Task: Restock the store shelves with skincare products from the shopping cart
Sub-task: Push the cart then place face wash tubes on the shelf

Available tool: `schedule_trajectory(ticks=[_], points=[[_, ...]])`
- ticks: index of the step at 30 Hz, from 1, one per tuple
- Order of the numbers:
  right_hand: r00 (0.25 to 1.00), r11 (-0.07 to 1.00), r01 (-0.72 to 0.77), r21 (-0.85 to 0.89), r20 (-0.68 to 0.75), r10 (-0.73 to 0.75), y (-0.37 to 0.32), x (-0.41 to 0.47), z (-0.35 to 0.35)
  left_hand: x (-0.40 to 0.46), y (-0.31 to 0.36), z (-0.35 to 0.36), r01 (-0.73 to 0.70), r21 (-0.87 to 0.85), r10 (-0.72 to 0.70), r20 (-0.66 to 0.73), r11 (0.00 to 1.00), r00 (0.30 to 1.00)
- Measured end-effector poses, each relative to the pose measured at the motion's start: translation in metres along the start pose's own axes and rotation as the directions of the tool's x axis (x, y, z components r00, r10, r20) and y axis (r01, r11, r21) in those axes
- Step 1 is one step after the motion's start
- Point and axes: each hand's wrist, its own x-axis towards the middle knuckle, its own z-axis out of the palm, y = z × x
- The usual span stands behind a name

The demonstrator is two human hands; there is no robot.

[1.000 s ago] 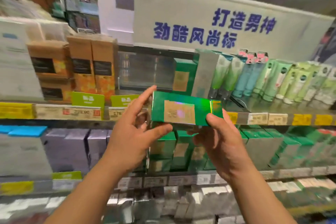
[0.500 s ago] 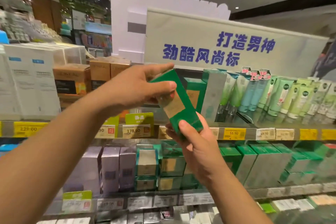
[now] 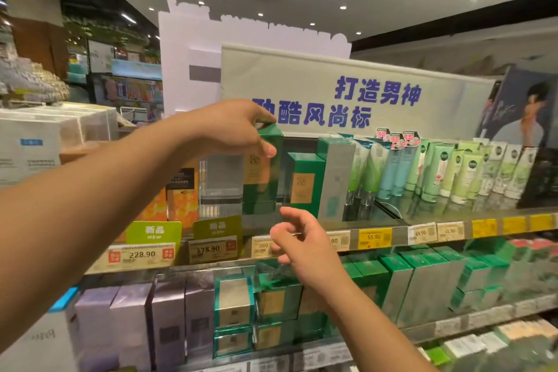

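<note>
A tall green skincare box (image 3: pixel 263 172) with a tan label stands upright on the top shelf (image 3: pixel 377 222), left of a shorter green box (image 3: pixel 305 183). My left hand (image 3: pixel 232 128) grips its top from above, thumb on the front face. My right hand (image 3: pixel 302 243) hovers in front of the shelf edge below the box, fingers loosely spread, holding nothing. The shopping cart is out of view.
A clear acrylic holder (image 3: pixel 222 180) sits left of the held box, orange boxes (image 3: pixel 181 199) beyond it. Green and blue tubes (image 3: pixel 428 169) fill the shelf's right side. The lower shelf holds green boxes (image 3: pixel 422 284) and purple boxes (image 3: pixel 133 320). A sign (image 3: pixel 362 100) rises behind.
The green box went from tilted in both hands to upright on the top shelf. My right hand let go and dropped below the shelf edge; my left still holds the top.
</note>
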Motion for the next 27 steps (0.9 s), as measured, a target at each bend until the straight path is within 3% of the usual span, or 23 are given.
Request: schedule_trajectory(ticks=[14, 27], points=[[0.993, 0.993, -0.085, 0.085, -0.074, 0.091, 0.017, -0.003, -0.013, 0.031, -0.011, 0.051, 0.043, -0.012, -0.042, 0.077, 0.999, 0.996], [0.983, 0.989, -0.125, 0.076, -0.123, 0.134, 0.031, -0.012, -0.025, 0.033, -0.011, 0.055, 0.085, -0.105, -0.072, 0.119, 0.991, 0.99]])
